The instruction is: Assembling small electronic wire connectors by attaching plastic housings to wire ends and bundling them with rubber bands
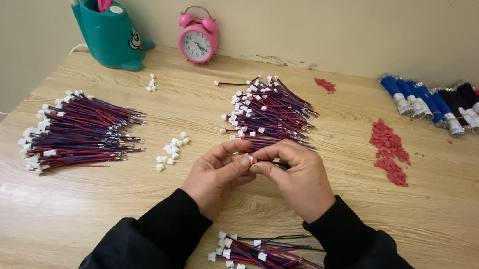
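Observation:
My left hand (216, 170) and my right hand (296, 175) meet above the middle of the wooden table (128, 200), both in black sleeves. Between their fingertips they pinch a small white and red connector (253, 160) on a thin wire that runs under my right fingers. Just beyond my hands lies a pile of red and blue wires with white plugs (268, 111). A second such pile (79, 131) lies at the left, and a third (265, 263) sits close to me between my forearms.
Loose white plugs (171, 150) lie left of my hands, a few more (151, 83) farther back. Small red pieces (389, 152) are heaped at the right. Bundled blue, black and red wires (450, 102) line the far right. A teal holder (108, 34) and pink alarm clock (198, 38) stand by the wall.

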